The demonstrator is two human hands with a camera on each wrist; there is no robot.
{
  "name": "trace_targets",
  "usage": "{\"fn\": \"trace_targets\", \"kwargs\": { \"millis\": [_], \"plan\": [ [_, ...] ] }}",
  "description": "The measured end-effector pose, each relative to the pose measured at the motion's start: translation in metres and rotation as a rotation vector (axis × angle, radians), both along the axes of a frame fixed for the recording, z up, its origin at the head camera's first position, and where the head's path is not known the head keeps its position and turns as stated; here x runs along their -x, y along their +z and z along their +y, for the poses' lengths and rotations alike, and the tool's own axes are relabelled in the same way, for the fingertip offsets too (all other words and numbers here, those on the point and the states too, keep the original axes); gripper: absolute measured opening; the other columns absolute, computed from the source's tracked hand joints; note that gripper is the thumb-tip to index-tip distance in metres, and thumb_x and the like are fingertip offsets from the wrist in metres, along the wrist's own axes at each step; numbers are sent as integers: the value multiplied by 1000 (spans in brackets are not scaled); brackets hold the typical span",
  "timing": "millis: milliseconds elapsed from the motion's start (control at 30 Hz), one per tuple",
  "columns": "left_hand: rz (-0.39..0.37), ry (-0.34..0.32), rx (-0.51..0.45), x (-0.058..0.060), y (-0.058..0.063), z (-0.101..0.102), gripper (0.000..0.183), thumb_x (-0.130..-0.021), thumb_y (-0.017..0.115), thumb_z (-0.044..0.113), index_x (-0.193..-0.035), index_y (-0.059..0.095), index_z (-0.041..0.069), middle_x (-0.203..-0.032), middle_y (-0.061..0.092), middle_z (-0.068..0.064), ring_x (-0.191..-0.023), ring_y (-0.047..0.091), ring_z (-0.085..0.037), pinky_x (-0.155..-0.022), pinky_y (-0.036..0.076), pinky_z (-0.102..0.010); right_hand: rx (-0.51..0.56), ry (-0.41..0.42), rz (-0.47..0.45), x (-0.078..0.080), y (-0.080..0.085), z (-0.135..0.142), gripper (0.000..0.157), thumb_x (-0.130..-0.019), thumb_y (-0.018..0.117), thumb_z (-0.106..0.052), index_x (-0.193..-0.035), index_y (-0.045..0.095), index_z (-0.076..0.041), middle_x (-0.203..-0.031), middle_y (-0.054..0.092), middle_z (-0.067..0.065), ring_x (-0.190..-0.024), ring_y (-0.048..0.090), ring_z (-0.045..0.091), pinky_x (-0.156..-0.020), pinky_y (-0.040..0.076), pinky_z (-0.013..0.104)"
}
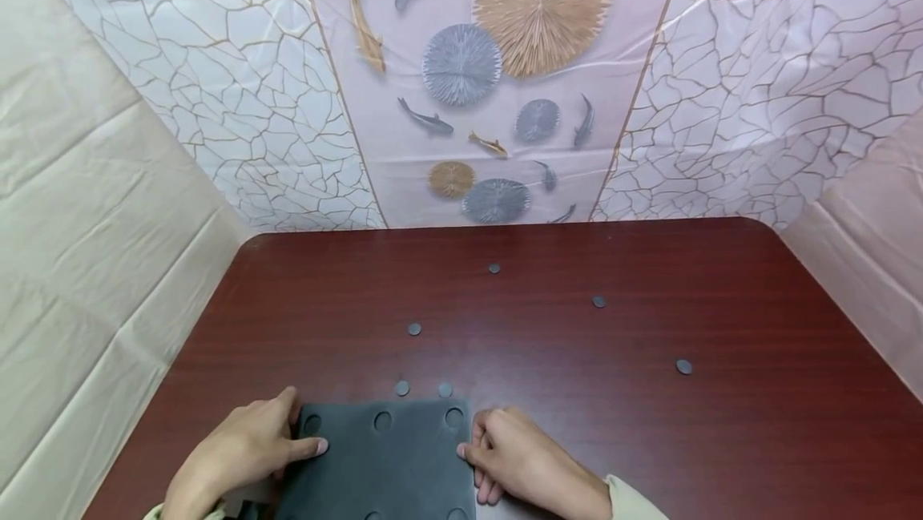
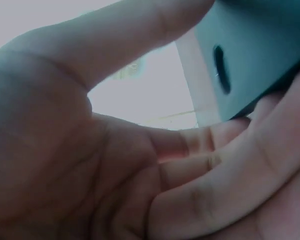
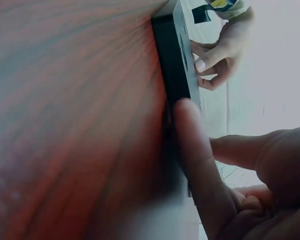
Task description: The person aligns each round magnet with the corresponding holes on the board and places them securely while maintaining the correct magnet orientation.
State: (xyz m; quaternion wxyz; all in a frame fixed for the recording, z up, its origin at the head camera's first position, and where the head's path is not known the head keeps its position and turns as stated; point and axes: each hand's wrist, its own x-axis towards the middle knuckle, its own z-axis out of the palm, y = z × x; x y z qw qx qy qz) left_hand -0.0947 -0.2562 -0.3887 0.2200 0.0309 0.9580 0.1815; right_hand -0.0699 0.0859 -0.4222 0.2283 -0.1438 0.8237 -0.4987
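Recessed dark-grey board [image 1: 382, 464] positioned at near side of tabletop [image 1: 555, 392]; left edge gripped by left hand [image 1: 240, 444], right edge pinched by right hand [image 1: 525, 453]. Judged stiff, light, smooth; best held by side edges.

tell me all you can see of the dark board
The dark board is a thick slab, seemingly plastic or rubber. Three round, apparently empty recesses line its far edge; others meet the head view's lower border, hiding its near end. The left hand grips its left side, the right hand its right. Whether it lies flat on the reddish table is unclear.
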Motion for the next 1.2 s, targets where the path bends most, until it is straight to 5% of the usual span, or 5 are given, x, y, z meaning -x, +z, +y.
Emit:
{"fn": "trace_targets", "kwargs": {
  "millis": [200, 533, 967, 1200],
  "plan": [
    [-24, 51, -28, 0, 4, 3, 48, -90, 83, 46, -99, 50, 12, -65, 59, -3, -61, 56, -18, -64, 43, -36, -44, -41, 63, -4, 3, -1, 27, -100, 73, -15, -75, 61, -13, -57, 64, -8, -49, 64, 11, -49, 50, 24],
    [-37, 91, -76, 3, 4, 4, 52, -95, 78, 48, -104, 46, 8, -78, 50, -7, -64, 49, -20, -62, 36, -36, -21, -86, 4, -1, 3, -3, 20, -101, 73, -15, -92, 56, -10, -72, 65, -5, -53, 67, 14, -50, 54, 28],
    [44, 76, -93, 2, 6, 12, 45, -100, 73, 43, -113, 49, 7, -71, 46, -7, -58, 45, -20, -56, 33, -32, -5, -122, 126, 7, 4, 3, 20, -100, 73, -11, -94, 55, -6, -65, 65, -7, -45, 62, 11, -42, 51, 27],
    [108, 82, -91, 5, 5, 23, 51, -101, 72, 43, -127, 51, 5, -74, 50, -4, -60, 48, -19, -59, 37, -34, 10, -145, 97, 17, 5, 14, 19, -101, 73, -13, -97, 57, -3, -68, 67, -4, -45, 64, 14, -45, 54, 30]
  ]
}}
